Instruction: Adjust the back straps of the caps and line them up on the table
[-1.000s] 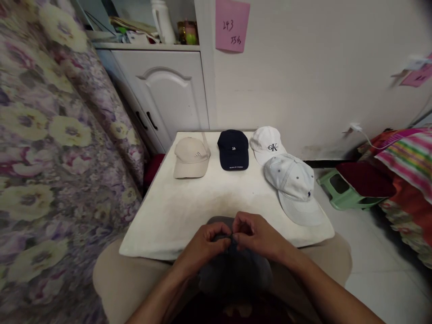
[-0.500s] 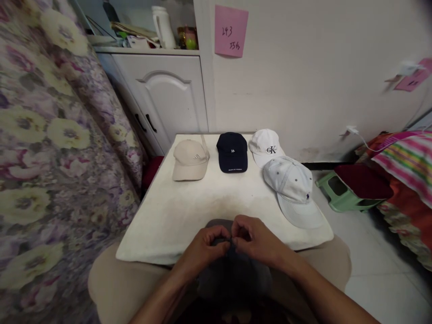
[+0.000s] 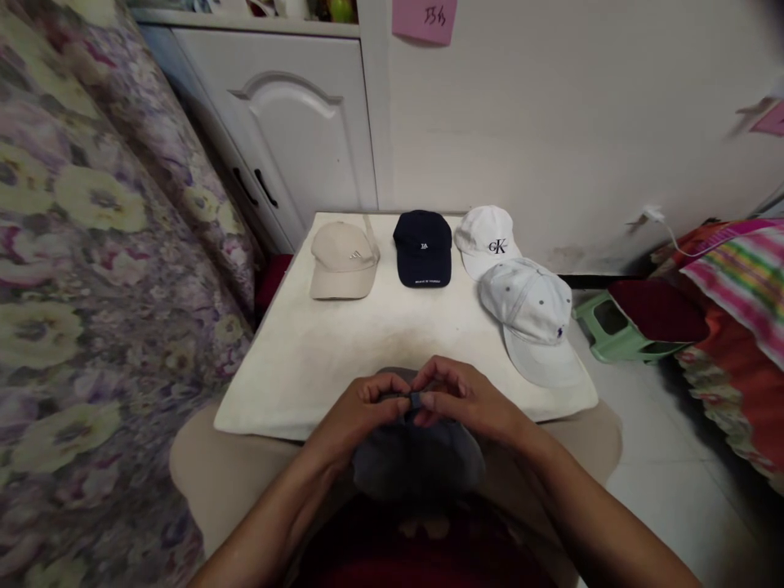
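A dark grey cap (image 3: 416, 461) lies at the table's front edge, over the lap, its brim toward my body. Both hands pinch the strap at its back. My left hand (image 3: 367, 404) has thumb and fingers closed on the strap's left part. My right hand (image 3: 456, 396) is closed on the right part, with a small bluish piece of strap showing between the fingertips. On the table are a beige cap (image 3: 344, 260), a navy cap (image 3: 422, 247), a white cap (image 3: 487, 237) and a pale blue cap (image 3: 532, 306).
The cream-covered table (image 3: 294, 367) spans the knees. Floral curtain (image 3: 110, 327) hangs at the left, with a white cabinet (image 3: 300, 114) behind. At the right are a green stool (image 3: 612, 327) and a bed with a striped cover (image 3: 741, 269).
The camera view has tilted down. Both hands have shifted on the strap, and the bluish strap piece now shows between them. The other caps stay in place on the table.
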`<move>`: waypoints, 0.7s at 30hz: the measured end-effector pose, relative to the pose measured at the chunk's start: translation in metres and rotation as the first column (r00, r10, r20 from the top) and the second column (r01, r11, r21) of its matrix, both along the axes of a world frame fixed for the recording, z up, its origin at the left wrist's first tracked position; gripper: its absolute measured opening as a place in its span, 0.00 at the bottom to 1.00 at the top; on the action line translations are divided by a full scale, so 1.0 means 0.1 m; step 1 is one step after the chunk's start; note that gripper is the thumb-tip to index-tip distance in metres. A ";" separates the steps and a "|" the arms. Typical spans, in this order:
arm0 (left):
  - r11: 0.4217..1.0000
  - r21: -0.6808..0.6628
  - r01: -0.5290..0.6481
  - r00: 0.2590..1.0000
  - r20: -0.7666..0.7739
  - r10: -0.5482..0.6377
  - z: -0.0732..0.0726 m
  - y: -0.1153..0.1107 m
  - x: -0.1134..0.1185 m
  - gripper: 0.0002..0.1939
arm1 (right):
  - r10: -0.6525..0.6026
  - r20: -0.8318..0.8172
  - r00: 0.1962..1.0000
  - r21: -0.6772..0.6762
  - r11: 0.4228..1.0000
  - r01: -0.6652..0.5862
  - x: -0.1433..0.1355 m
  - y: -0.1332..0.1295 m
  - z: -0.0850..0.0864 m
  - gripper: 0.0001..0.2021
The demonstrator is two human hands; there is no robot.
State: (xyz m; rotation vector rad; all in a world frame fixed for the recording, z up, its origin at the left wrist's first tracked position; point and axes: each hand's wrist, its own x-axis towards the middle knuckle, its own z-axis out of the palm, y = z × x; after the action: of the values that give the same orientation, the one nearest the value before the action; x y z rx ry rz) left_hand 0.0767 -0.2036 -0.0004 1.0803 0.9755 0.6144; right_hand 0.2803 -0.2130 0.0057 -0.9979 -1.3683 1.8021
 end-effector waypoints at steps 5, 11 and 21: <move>1.000 -0.016 -0.002 1.000 0.025 0.002 -0.01 0.00 -0.01 0.09 | -0.010 -0.063 0.998 -0.043 0.999 0.008 0.00 0.00 -0.04 0.11; 1.000 0.010 0.006 1.000 0.011 -0.006 -0.03 -0.01 -0.04 0.09 | -0.018 -0.037 0.999 -0.027 0.999 0.017 -0.02 0.02 -0.07 0.09; 0.993 0.102 0.057 0.995 -0.091 -0.047 -0.03 -0.01 -0.03 0.08 | -0.058 0.121 0.991 0.002 0.998 0.058 -0.12 0.01 -0.07 0.04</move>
State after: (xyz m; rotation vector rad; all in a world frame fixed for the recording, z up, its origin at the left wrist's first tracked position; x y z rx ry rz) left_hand 0.0738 -0.2044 -0.0036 1.2311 0.9974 0.5842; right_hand 0.2686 -0.2117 -0.0009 -1.1524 -1.3953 1.7240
